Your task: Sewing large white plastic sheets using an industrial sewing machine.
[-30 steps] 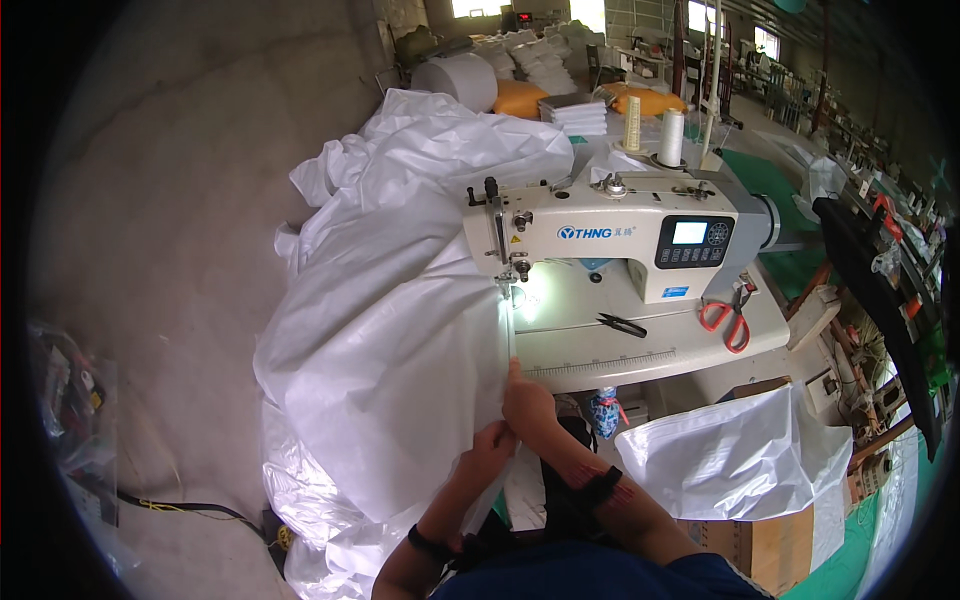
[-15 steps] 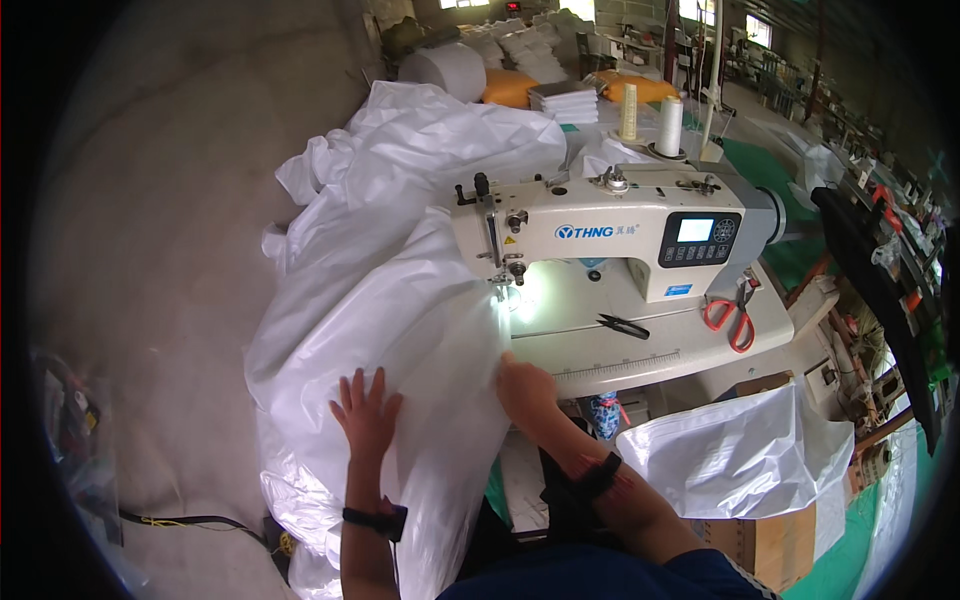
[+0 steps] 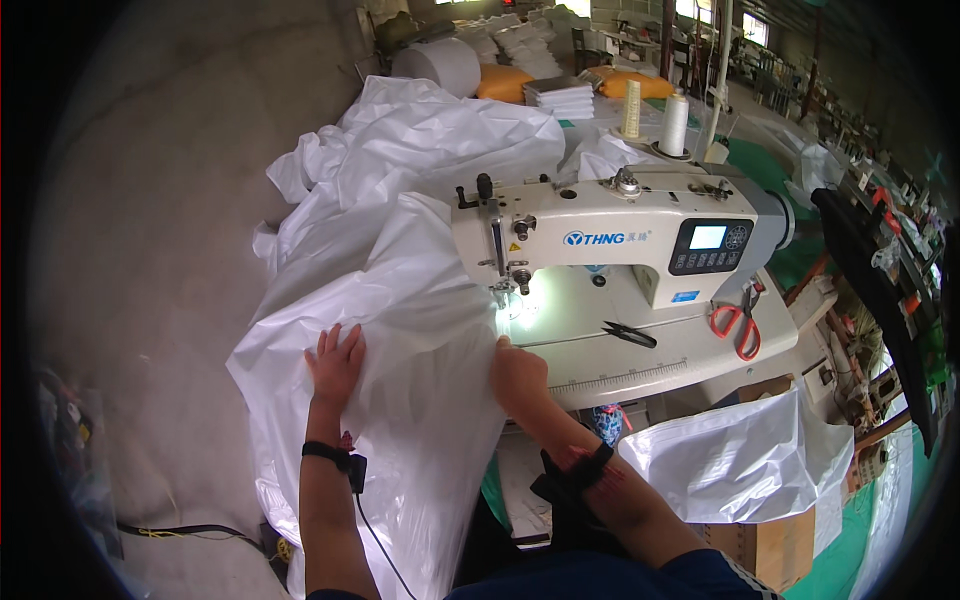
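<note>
A large white plastic-like sheet (image 3: 410,300) drapes over the left of the sewing machine (image 3: 610,225) and hangs down toward my lap. Its right edge runs under the lit needle area. My left hand (image 3: 336,365) lies flat on the sheet with the fingers spread. Just in front of the needle, my right hand (image 3: 519,376) is closed at the sheet's right edge, pinching it. Black thread snips (image 3: 630,334) and red-handled scissors (image 3: 737,325) rest on the machine bed to the right of the needle.
Two thread cones (image 3: 674,126) stand behind the machine. A white sheet (image 3: 720,455) lies over a cardboard box (image 3: 785,550) at the lower right. Farther back are a stack of folded white material (image 3: 560,100) and orange sacks (image 3: 503,83). A dark cable (image 3: 190,530) crosses the floor at left.
My left hand has slid left and away from me across the sheet, whose left side has shifted outward. My right hand has moved slightly toward the needle with the edge. The view has shifted a little.
</note>
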Motion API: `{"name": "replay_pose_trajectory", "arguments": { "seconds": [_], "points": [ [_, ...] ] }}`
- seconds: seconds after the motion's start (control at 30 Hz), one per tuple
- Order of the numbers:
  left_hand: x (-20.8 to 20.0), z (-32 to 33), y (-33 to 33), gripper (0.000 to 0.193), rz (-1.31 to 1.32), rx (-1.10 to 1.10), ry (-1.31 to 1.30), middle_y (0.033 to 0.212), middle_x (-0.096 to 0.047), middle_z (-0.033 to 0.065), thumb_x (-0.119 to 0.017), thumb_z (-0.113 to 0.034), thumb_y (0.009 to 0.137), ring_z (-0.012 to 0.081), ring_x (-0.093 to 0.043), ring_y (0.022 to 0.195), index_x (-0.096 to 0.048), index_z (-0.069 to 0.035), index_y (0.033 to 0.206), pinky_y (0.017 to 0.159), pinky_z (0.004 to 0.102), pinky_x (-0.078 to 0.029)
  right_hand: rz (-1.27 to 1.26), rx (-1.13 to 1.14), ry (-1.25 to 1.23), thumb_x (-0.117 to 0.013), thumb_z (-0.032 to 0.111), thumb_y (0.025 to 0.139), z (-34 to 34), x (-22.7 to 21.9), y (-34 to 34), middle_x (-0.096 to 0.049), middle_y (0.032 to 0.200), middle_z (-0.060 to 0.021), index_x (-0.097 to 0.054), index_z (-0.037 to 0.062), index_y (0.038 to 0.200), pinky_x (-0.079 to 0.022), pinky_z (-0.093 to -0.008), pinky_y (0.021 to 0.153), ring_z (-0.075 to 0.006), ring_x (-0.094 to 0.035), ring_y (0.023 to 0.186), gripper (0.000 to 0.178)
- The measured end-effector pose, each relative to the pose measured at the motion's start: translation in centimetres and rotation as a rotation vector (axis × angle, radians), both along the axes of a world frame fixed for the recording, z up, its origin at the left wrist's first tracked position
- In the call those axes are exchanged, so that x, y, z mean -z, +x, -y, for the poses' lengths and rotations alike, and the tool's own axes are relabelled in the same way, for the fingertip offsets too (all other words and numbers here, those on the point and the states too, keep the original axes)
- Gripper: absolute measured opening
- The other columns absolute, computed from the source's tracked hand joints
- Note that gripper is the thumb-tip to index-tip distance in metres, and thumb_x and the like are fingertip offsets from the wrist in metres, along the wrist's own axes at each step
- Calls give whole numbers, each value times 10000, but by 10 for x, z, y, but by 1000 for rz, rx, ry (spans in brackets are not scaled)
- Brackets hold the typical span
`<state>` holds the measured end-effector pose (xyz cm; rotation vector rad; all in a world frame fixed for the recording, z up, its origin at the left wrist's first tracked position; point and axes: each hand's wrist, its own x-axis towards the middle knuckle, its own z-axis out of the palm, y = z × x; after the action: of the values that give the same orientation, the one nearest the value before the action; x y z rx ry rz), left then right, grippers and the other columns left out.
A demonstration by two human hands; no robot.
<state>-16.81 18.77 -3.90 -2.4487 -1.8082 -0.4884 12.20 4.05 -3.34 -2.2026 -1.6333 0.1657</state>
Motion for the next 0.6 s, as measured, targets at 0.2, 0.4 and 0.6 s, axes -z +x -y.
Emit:
{"name": "replay_pose_trajectory", "arguments": {
  "seconds": [0.2, 0.4, 0.6],
  "points": [
    [-15, -2, 10, 416, -129, -134, -78, 1456, -438, 111, -508, -398, 956, 346, -374, 1371, -573, -213, 1323, 1052, 676, -258, 31, -14, -11, -453, 120, 943, -25, 3, 12, -704, 829, -148, -578, -40, 1147, -543, -411, 628, -313, -699, 751, 288],
    [-38, 90, 52, 504, 107, 276, 105, 1415, -488, 120, -608, -350, 906, 362, -438, 1318, -535, -94, 1335, 1079, 611, -292, -14, 15, 34, -399, 185, 976, -27, 7, 17, -698, 865, -173, -614, -7, 1042, -534, -459, 682, -350, -688, 793, 296],
    [-15, 93, 42, 414, -10, 163, 10, 1418, -508, 56, -555, -333, 942, 334, -450, 1323, -570, -155, 1316, 1073, 600, -304, -42, -8, 12, -346, 204, 1008, -20, 7, 18, -697, 859, -183, -633, 2, 1002, -522, -489, 723, -363, -684, 816, 351]
  ]
}}
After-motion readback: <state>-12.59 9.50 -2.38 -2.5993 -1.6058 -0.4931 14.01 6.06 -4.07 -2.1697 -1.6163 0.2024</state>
